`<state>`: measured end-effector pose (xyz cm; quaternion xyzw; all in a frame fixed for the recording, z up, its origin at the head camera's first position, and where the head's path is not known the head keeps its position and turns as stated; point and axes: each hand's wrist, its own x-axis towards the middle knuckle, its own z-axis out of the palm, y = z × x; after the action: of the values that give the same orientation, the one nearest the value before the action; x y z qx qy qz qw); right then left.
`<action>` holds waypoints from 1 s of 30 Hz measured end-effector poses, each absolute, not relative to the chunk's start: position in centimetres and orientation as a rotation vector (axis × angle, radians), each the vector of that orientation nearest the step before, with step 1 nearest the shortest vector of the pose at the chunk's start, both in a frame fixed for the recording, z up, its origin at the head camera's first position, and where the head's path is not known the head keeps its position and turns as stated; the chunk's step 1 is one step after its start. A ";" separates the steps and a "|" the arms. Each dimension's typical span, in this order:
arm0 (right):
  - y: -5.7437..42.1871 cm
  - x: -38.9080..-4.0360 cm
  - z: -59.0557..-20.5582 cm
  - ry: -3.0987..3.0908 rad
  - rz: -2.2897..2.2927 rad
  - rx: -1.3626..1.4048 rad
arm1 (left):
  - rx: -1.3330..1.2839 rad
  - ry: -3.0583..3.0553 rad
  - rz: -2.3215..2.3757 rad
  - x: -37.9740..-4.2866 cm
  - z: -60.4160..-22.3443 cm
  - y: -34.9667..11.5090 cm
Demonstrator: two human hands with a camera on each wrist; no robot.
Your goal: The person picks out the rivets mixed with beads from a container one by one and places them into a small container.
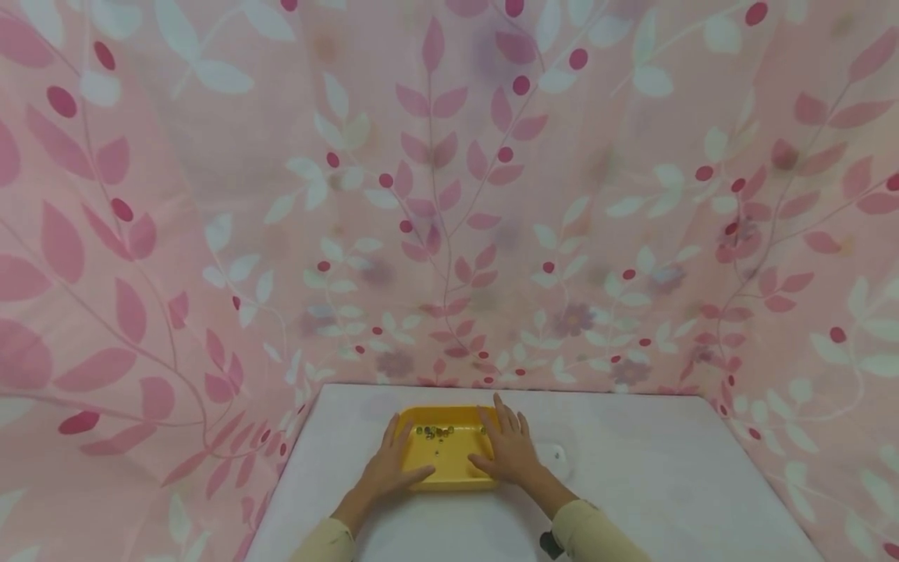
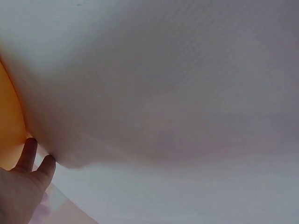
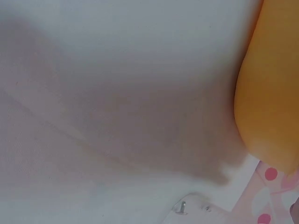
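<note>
A shallow yellow tray [image 1: 455,466] lies on the white table between both hands. Several small, shiny round pieces [image 1: 438,433] are gathered toward its back left, and another one sits near the back right corner. Along the tray's left side is my left hand [image 1: 385,467], fingers spread and thumb over the front left rim. In the left wrist view, two of its fingertips [image 2: 46,164] reach down beside the yellow wall. My right hand [image 1: 514,454] is at the right side, its fingers extended and spread and its thumb over the tray.
Just right of the tray, partly behind the right forearm, lies a small clear dish [image 1: 562,462] with a tiny metallic piece on it. A dark object [image 1: 551,545] shows by the right sleeve. Pink leaf-patterned cloth [image 1: 449,234] hangs behind and beside the white table [image 1: 646,484].
</note>
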<state>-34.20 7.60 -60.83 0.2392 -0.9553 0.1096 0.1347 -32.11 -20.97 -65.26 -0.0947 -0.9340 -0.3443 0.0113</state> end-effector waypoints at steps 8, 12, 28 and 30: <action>6.5 -34.5 -60.9 -2.726 0.318 0.725 | -0.288 -2.903 -1.078 -32.4 -65.0 -21.1; 6.2 -34.4 -61.4 -2.717 0.336 0.738 | -0.282 -2.917 -1.115 -32.0 -65.0 -21.1; 5.3 -34.8 -62.3 -2.736 0.425 0.734 | -0.303 -2.920 -1.054 -31.8 -64.7 -21.1; 5.3 -34.8 -62.5 -2.751 0.427 0.726 | -0.302 -2.921 -1.057 -31.7 -64.8 -21.0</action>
<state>-34.80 5.26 -62.47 0.2501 -0.9479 0.1472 0.1316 -31.68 -21.02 -64.75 -0.0968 -0.9358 -0.3387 0.0101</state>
